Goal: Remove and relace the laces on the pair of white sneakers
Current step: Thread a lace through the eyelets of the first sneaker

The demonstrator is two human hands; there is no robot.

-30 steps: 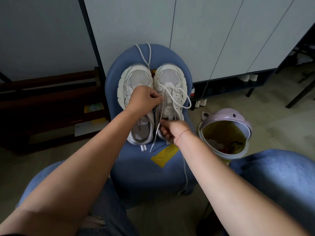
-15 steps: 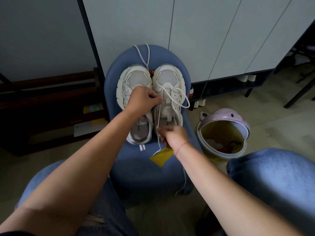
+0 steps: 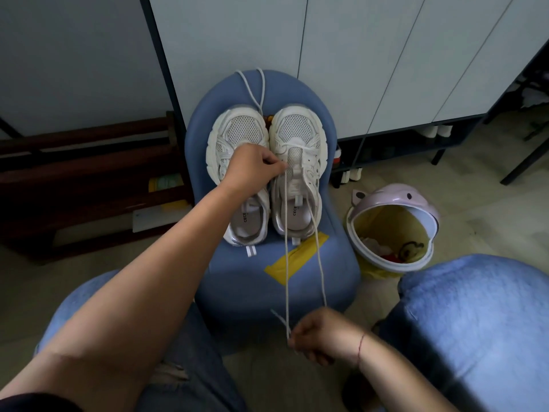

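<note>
Sneakers: 2, white, side by side, toes pointing away, on 1 blue stool [image 3: 237, 281]. Left sneaker [image 3: 237, 135]: 1 loose lace [image 3: 252, 87] lies looped on the stool just past the toes. Right sneaker [image 3: 297, 126]: 1 threaded lace [image 3: 286, 263], with 2 strands running taut past the heel to the right hand [image 3: 320, 334], whose fingers are clenched on it. Left hand [image 3: 249, 171] lies across both sneakers, its curled fingers pinching the right sneaker's eyelet edge. 1 yellow tape patch [image 3: 297, 257] is on the stool. 1 lilac-lidded bin [image 3: 395, 200] stands beside it on the floor.

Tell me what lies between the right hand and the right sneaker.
Head view: two lace strands, passing over yellow tape on the stool.
</note>
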